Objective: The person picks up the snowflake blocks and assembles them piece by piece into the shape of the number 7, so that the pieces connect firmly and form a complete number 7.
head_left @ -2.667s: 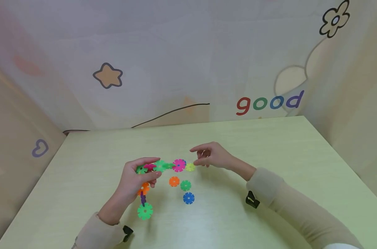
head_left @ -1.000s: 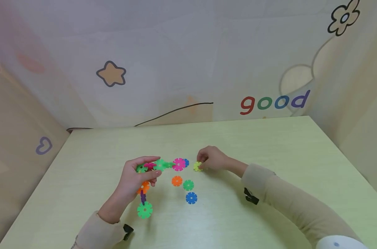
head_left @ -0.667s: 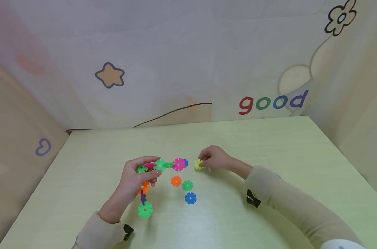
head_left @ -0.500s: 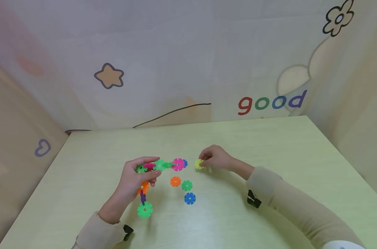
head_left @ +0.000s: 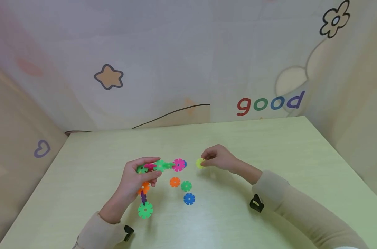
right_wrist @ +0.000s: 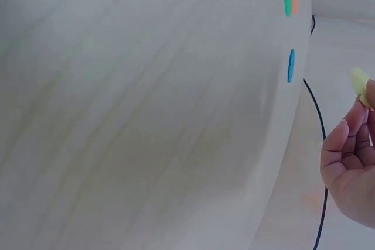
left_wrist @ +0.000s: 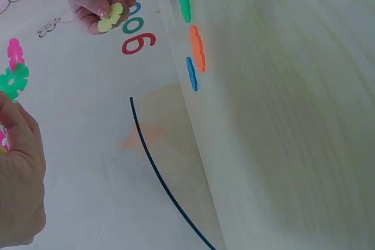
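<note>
In the head view, the left hand (head_left: pixel 130 178) curls its fingers and thumb round a chain of notched plastic discs (head_left: pixel 160 165), while the right hand (head_left: pixel 220 158), well apart from it, pinches a yellow disc (head_left: pixel 199 163) between thumb and fingers. The chain's far end is a pink disc (head_left: pixel 176 165), with a blue disc (head_left: pixel 185 164) seemingly tucked behind it; the left wrist view shows that blue disc lying on the table (head_left: pixel 244 145), apart from the chain. Only the head view takes in the part hanging below the left palm: an orange disc (head_left: pixel 145 187), a purple disc (head_left: pixel 143 197) seen almost edge-on and a large green disc (head_left: pixel 142 211). It also shows the faces of three loose pieces on the tabletop between the hands, an orange piece (head_left: pixel 175 182), a green piece (head_left: pixel 186 186) and a blue piece (head_left: pixel 189 199); both wrist views reduce them to thin slivers, the blue one cut by the top edge. The left wrist view gives a clearer look at the yellow disc's notched rim, partly covered by the thumb. The right wrist view crops the right hand at its edge, and the left wrist view crops the left hand. How the chain's two runs join is hidden behind the left hand.
</note>
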The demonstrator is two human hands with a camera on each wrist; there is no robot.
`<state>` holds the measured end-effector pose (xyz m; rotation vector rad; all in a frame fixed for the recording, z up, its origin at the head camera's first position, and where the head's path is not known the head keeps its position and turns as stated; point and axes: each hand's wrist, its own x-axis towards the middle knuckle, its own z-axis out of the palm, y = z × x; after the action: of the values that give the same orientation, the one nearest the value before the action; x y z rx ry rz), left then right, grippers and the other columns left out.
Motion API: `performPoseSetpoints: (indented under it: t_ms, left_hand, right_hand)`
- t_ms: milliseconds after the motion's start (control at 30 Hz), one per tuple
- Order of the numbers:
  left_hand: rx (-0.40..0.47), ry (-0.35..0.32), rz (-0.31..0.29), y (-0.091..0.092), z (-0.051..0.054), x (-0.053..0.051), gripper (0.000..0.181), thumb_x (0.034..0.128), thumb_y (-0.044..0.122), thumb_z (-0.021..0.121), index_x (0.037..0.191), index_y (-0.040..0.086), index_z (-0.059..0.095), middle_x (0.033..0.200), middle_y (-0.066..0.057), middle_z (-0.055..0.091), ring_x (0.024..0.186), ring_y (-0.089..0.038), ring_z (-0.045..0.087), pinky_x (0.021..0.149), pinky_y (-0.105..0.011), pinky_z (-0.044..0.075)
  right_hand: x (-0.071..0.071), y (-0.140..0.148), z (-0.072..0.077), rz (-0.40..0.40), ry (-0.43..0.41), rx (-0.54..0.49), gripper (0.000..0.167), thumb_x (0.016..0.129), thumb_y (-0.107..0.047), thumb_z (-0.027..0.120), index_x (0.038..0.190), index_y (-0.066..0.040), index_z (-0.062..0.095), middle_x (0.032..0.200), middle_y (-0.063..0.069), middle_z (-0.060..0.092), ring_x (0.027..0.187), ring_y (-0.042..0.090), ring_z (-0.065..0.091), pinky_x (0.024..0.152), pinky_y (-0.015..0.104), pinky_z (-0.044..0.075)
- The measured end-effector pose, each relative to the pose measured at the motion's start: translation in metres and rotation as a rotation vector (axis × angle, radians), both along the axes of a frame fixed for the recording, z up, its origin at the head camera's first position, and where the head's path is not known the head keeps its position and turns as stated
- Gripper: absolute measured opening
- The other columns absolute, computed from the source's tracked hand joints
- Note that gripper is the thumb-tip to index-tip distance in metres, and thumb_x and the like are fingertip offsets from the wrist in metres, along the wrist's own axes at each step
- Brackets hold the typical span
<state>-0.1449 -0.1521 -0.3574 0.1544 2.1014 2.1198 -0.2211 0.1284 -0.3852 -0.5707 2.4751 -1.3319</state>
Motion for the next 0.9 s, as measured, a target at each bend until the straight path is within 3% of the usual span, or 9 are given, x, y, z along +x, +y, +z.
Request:
performPoseSetpoints:
  t_ms: [533,800,900]
  left_hand:
    - [0.012,0.013,-0.015,0.003,0.0,0.001,0.04,0.077,-0.005,0.067,0.115,-0.009,0.055,0.07,-0.004,0.061,0.05,-0.015,0.057,0.056,-0.027,0.052]
    - [0.005,0.013,-0.026,0.004,0.0,0.001,0.04,0.0776,-0.004,0.067,0.116,-0.009,0.055,0.071,-0.004,0.062,0.051,-0.015,0.057,0.056,-0.027,0.053]
    - [0.01,0.01,-0.028,0.006,-0.001,0.0,0.04,0.0774,-0.004,0.067,0.116,-0.009,0.055,0.071,-0.005,0.063,0.051,-0.015,0.058,0.056,-0.027,0.053]
  right_hand:
    - [0.019,0.003,0.016,-0.015,-0.018,-0.096,0.011,0.08,-0.007,0.069,0.088,0.0,0.066,0.081,0.004,0.064,0.072,0.017,0.057,0.07,0.027,0.05]
    - [0.027,0.006,0.022,-0.007,-0.008,-0.157,0.01,0.08,-0.006,0.069,0.088,0.0,0.067,0.082,0.005,0.065,0.078,0.035,0.059,0.07,0.029,0.051]
    - [0.031,0.006,0.025,-0.01,-0.011,-0.162,0.011,0.08,-0.006,0.069,0.089,0.0,0.067,0.083,0.005,0.064,0.077,0.031,0.059,0.071,0.029,0.051]
